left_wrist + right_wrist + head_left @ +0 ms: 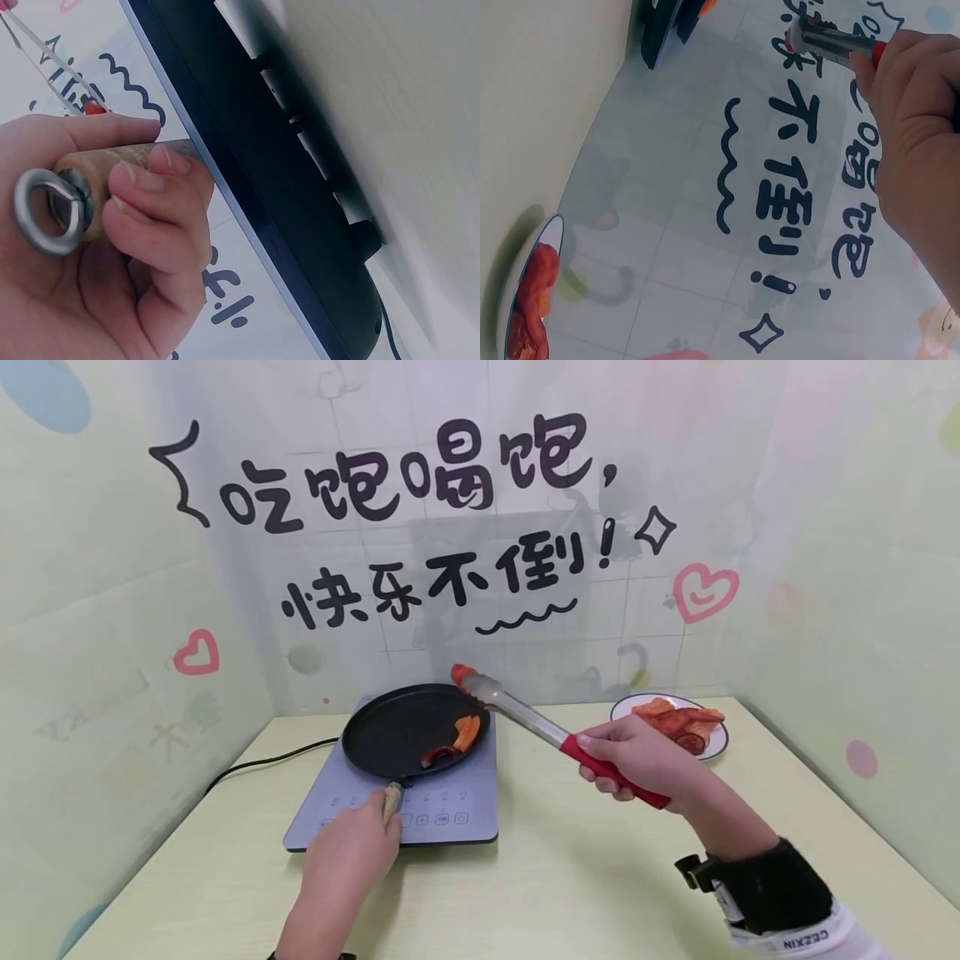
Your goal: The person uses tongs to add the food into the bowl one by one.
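Note:
My left hand [352,843] grips the wooden handle [392,802] of a flat black frying pan [397,731]. In the left wrist view, its fingers curl round that handle, which ends in a metal ring [49,212]. A pair of tongs [532,720] with red grips is held in my right hand [637,756], angled up and leftward. The tong tips pinch a red-orange piece of food [462,675] above the pan's far right rim. Inside the pan lie an orange wavy piece [467,733] and a dark red curved piece [439,754], near its right side.
Beneath the pan is a grey induction cooker [450,833], its black cord [277,762] running left. A white plate [722,750] with several reddish food pieces [678,724] stands at the table's back right. A printed curtain [480,568] hangs behind the table [570,877].

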`<state>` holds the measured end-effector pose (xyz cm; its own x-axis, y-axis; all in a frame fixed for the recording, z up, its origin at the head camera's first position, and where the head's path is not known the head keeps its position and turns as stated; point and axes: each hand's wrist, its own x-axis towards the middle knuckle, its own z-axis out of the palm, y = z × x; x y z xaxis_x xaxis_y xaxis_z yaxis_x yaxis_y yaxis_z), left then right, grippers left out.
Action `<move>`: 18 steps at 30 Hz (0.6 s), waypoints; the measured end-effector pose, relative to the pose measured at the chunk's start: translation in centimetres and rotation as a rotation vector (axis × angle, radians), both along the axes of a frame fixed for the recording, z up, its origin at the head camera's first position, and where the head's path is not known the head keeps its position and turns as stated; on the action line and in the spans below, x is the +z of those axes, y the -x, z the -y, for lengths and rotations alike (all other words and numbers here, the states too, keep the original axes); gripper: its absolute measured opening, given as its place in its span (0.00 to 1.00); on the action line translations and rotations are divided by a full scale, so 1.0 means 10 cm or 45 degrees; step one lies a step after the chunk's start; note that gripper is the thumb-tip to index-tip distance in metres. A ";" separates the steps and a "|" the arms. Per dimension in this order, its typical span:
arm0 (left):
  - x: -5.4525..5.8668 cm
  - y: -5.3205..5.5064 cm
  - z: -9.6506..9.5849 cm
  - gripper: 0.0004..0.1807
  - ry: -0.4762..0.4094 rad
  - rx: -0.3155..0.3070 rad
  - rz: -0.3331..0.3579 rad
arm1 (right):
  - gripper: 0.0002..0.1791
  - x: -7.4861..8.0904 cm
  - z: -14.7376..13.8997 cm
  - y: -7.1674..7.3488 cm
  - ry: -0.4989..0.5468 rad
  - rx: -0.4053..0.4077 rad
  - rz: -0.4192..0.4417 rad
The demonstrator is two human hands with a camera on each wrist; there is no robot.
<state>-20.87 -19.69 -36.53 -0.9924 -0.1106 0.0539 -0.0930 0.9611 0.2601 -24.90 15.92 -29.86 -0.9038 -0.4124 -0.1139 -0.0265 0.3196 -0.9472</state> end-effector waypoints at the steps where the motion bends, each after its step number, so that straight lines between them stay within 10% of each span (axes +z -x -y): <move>1: 0.00 0.00 0.00 0.31 0.001 -0.001 -0.005 | 0.24 -0.02 0.04 0.00 -0.003 0.013 0.002; 18: -0.01 0.00 -0.02 0.31 0.009 0.001 -0.022 | 0.14 -0.08 0.53 0.11 -0.244 0.211 -0.091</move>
<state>-20.82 -19.52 -36.65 -0.9912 -0.1112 0.0715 -0.0897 0.9629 0.2546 -26.04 10.66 -30.64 -0.8342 -0.5327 -0.1425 -0.1585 0.4790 -0.8634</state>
